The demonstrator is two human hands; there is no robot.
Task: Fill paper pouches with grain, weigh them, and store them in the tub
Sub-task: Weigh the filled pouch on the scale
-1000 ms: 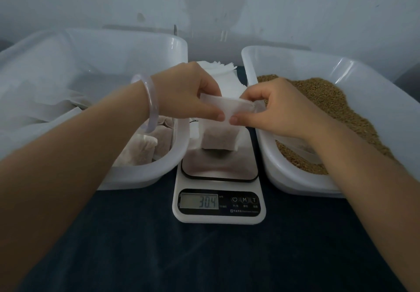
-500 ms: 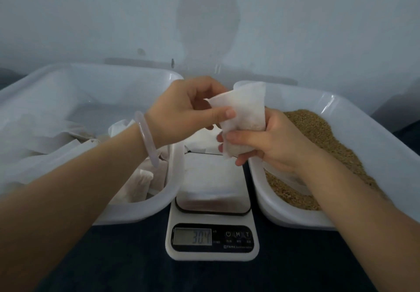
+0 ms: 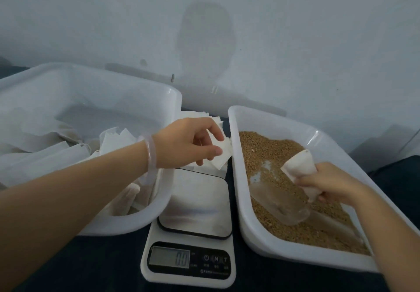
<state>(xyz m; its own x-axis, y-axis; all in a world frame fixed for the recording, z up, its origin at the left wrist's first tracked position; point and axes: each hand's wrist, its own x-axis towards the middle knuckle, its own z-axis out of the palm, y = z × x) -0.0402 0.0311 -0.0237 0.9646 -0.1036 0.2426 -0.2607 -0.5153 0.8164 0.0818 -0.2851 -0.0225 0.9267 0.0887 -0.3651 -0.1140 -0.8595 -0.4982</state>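
Note:
My right hand point(image 3: 329, 183) grips a white paper pouch point(image 3: 301, 166) over the right tub of brown grain point(image 3: 268, 151), its mouth pointing up and left. A clear plastic scoop point(image 3: 280, 203) lies in the grain just below it. My left hand point(image 3: 193, 144), with a pale bangle on the wrist, pinches a flat empty pouch point(image 3: 221, 156) from the stack point(image 3: 200, 115) behind the scale. The scale point(image 3: 195, 210) stands between the tubs with a bare plate and reads 0.0. The left tub point(image 3: 127, 223) holds several filled pouches point(image 3: 122, 201).
The two white tubs flank the scale closely on a dark cloth. The grain tub's near rim point(image 3: 254, 235) almost touches the scale. A pale wall rises right behind everything. Crumpled white paper point(image 3: 45, 155) fills the left tub's far side.
The pouch came up off the scale, whose reading fell from 30.4 to 0.0. My right hand carried it right over the grain. My left hand let go and took an empty pouch.

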